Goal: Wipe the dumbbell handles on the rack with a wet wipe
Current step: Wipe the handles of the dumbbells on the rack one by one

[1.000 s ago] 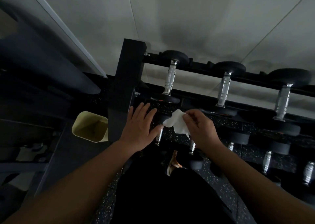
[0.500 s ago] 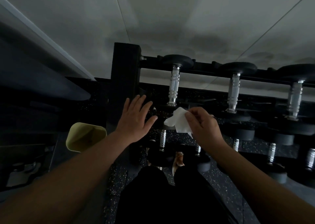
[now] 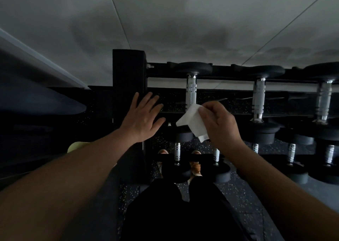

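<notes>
A black dumbbell rack (image 3: 129, 72) stands before me with rows of black dumbbells. The top row's chrome handles show: the leftmost handle (image 3: 191, 92), a second handle (image 3: 258, 99) and a third handle (image 3: 323, 101). My right hand (image 3: 219, 125) pinches a white wet wipe (image 3: 192, 122) just below the leftmost top handle, partly covering its lower end. My left hand (image 3: 142, 117) is held flat with fingers spread, in front of the rack's upright post, holding nothing. Lower rows carry smaller chrome handles (image 3: 177, 153).
A yellow-green bin (image 3: 76, 146) peeks out behind my left forearm on the floor. My legs in dark trousers and brown shoes (image 3: 195, 165) stand close to the rack's lowest row. A pale wall rises behind the rack. Dark equipment fills the left side.
The view has tilted down and shifted, so the rack sits lower-right in frame. My right hand with the wipe has risen closer to the leftmost top handle. My left hand stays flat and spread.
</notes>
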Demonstrator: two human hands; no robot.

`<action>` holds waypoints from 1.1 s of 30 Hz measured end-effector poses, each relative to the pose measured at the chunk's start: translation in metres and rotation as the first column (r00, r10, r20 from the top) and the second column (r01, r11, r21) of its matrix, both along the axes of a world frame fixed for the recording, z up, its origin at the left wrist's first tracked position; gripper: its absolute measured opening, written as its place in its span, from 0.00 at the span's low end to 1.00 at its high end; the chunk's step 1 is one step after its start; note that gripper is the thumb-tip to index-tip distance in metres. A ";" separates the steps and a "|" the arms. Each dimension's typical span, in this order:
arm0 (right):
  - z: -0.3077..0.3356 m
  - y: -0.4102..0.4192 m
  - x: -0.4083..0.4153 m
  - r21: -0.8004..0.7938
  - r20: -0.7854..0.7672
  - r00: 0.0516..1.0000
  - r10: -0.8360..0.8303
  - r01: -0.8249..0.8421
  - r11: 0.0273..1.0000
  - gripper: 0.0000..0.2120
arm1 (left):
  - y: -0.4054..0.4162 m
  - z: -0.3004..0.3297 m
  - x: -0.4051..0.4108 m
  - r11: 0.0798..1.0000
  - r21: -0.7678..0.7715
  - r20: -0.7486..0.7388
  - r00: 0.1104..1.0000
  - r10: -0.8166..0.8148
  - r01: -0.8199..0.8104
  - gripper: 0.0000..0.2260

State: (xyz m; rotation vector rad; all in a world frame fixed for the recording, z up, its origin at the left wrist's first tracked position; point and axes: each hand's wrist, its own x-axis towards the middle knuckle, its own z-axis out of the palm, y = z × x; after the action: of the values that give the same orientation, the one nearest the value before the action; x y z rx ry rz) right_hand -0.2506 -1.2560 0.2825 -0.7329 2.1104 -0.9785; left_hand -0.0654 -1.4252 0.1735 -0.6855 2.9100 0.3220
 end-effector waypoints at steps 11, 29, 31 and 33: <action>-0.026 -0.048 -0.021 0.004 -0.165 0.984 0.064 -0.064 0.998 0.07 | -0.014 -0.018 -0.009 0.996 -0.084 -0.010 0.999 -0.038 0.037 0.27; -0.045 -0.054 -0.009 0.052 -0.672 0.738 0.052 -0.023 0.998 0.08 | -0.013 -0.020 -0.007 0.995 -0.100 -0.131 0.991 -0.041 0.028 0.25; -0.045 -0.054 -0.007 0.046 -0.582 0.811 0.063 -0.045 0.998 0.08 | -0.013 -0.020 -0.007 0.995 -0.100 -0.138 0.990 -0.042 0.028 0.24; -0.045 -0.054 -0.004 0.052 -0.487 0.871 0.064 -0.044 0.998 0.10 | -0.013 -0.020 -0.007 0.995 -0.094 -0.131 0.991 -0.040 0.027 0.24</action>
State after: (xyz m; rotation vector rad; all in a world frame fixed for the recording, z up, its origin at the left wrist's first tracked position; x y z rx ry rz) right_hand -0.2545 -1.3095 0.2378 -1.1069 2.5137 -0.7717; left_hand -0.0727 -1.4387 0.1534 -0.6512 3.0761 0.2392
